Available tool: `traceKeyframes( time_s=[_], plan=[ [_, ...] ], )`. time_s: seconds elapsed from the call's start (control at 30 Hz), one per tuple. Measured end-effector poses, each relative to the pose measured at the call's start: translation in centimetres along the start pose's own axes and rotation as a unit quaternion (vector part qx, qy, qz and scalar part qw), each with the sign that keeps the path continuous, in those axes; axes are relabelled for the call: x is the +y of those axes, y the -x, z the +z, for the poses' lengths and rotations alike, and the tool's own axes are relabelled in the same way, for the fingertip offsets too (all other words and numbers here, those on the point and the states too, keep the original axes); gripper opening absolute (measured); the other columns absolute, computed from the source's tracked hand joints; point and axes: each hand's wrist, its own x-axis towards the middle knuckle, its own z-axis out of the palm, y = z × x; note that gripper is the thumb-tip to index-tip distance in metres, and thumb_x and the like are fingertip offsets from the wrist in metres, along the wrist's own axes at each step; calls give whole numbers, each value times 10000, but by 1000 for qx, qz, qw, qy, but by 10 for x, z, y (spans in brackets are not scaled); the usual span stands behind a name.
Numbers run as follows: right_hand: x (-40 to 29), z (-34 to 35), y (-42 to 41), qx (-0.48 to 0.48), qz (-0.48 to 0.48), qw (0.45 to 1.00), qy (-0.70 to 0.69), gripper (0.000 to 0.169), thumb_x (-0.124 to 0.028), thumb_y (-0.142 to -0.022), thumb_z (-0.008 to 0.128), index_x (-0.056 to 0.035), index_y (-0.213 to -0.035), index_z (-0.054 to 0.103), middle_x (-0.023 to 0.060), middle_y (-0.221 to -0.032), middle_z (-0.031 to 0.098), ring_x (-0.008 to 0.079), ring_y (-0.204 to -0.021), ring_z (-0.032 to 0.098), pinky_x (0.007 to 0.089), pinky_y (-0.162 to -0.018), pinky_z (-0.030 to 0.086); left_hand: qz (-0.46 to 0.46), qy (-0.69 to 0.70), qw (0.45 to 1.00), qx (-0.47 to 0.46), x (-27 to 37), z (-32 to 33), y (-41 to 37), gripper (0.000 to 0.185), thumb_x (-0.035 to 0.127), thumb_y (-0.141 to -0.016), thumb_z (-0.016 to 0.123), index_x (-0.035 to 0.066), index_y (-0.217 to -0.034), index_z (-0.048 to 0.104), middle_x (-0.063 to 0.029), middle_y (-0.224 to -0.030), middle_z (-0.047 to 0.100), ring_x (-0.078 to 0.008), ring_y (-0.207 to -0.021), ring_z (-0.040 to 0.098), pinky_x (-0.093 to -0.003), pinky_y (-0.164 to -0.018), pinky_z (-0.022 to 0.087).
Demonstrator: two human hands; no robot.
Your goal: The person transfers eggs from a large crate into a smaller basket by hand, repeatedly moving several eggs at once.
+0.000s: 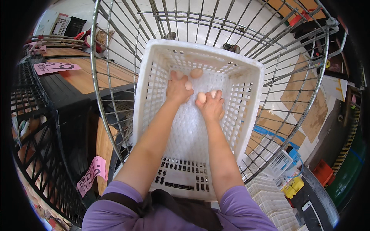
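Observation:
Both of my hands reach down into a white perforated plastic crate (255, 92) that sits in a wire shopping cart (96, 72). My left hand (177, 90) is curled around eggs near the crate's far left; one pale egg (188, 85) shows by its thumb and another egg (179, 75) by its fingertips. A single brown egg (196, 73) lies on the crate floor just beyond that hand. On the right, my right hand (212, 108) grips eggs too: one egg (201, 97) beside the thumb and a second egg (213, 93) between the fingers. The palms hide whatever else they hold.
Black mesh crates (37, 150) holding many eggs stand at the left, by wooden boards (101, 72) and pink paper signs (56, 68) with writing. Flattened cardboard (303, 98) lies on the floor at right. Stacked white plastic trays (266, 193) stand at lower right, near a yellow container (293, 187).

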Motion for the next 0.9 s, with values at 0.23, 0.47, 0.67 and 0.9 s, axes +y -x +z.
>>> traceKeyframes(
  time_s=[0.23, 0.47, 0.67, 0.9],
  plan=[
    [-5, -3, 28, -33, -5, 999, -3, 421, -390, -615, 744, -159, -957, 663, 121, -1174, 418, 351, -929, 510, 467, -676, 504, 68, -67, 994, -51, -10, -15, -11, 640, 365, -595, 733, 222, -1194, 560, -207, -1334, 305, -380, -947, 601, -419, -812, 518],
    [-2, -7, 95, -14, 16, 996, -81, 475, -442, -604, 726, -141, -967, 671, 145, -1123, 460, 340, -980, 532, 439, -780, 496, 73, 145, 980, 117, -18, -18, 45, 541, 341, -625, 734, 166, -1109, 565, -190, -1266, 376, -314, -831, 616, -387, -707, 526],
    [11, -36, 131, -48, 64, 984, -157, 504, -478, -626, 715, -115, -971, 662, 163, -1123, 501, 322, -904, 570, 416, -793, 488, -42, 734, 636, -236, -21, -85, 211, 402, 307, -807, 569, 108, -1146, 486, -126, -1100, 543, -275, -829, 631, -313, -434, 487],
    [-12, -98, 193, -143, 178, 789, -570, 336, -372, -825, 616, -142, -1065, 565, 22, -857, 590, 185, -655, 598, 290, -444, 460, 50, 824, 373, -424, -101, -174, 393, 500, 416, -761, 589, 89, -1122, 478, -204, -1279, 394, -305, -801, 621, -278, -421, 479]
  ],
)
